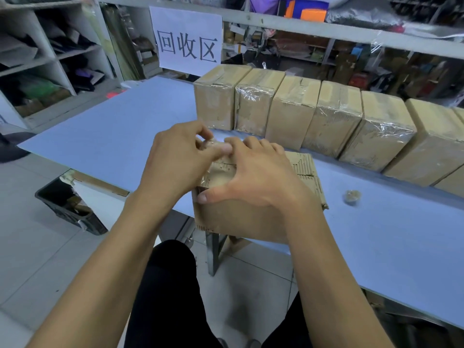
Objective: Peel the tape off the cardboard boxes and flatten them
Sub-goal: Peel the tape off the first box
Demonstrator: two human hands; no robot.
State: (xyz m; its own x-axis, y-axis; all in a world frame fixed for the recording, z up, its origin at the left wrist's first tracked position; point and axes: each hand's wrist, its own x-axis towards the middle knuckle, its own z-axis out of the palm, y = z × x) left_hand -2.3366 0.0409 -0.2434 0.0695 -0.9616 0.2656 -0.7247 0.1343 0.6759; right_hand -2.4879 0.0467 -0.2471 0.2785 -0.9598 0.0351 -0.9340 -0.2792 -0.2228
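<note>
room: a stockroom; grey cubby shelves (50,56) at ten o'clock, cluttered racks behind plastic sheeting (376,56) at one o'clock, and a white paper sign (185,38) with three large characters at twelve o'clock.
table: a pale blue table top (108,131) running from nine o'clock round to four o'clock, its near edge over a tiled floor (30,247); a flat working surface, which suits pressing boxes down.
waiting boxes: a row of taped cardboard boxes (288,111) standing side by side from twelve to three o'clock, set back, i judge, to leave the front free for the one in hand.
bin: a dark crate (72,209) on the floor at eight o'clock, probably for scrap.
box in hand: the working box (241,219) sits at the centre on the table's near edge, its top torn to bare corrugation, close in so both hands reach it.
right hand: the right hand (253,177) lies spread over the box top, thumb on the near left corner, likely holding it steady; fingers fairly straight, gripping nothing.
left hand: the left hand (180,159) pinches a strip of clear tape (212,143) at the far top edge, fingers curled round it, apparently to pull it free.
tape ball: a small wad of tape (352,196) lies on the table at three o'clock, well apart from the box.
</note>
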